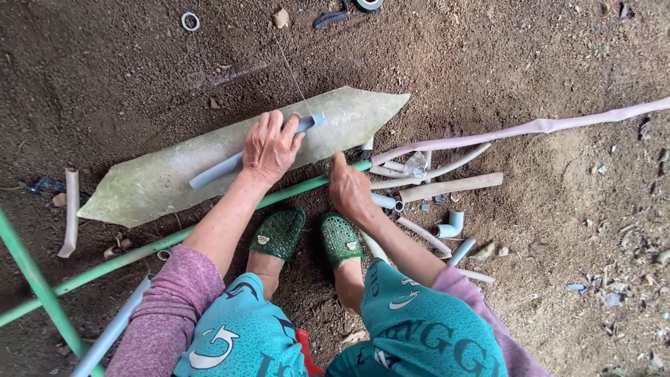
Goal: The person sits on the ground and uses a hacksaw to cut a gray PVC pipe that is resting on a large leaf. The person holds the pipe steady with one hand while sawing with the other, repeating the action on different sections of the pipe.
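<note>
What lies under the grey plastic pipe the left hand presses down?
The grey plastic pipe rests on a pale, pointed flat slab lying on brown dirt. The left hand covers the pipe's middle.

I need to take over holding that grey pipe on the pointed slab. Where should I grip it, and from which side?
Probably its bare lower-left stretch: the grey pipe lies flat and slanted across the pointed slab, and the left hand already presses down on its middle. Come from above, fingers across the pipe, since the slab blocks any grip from below. The upper end, near the thin string, is short and crowded.
</note>
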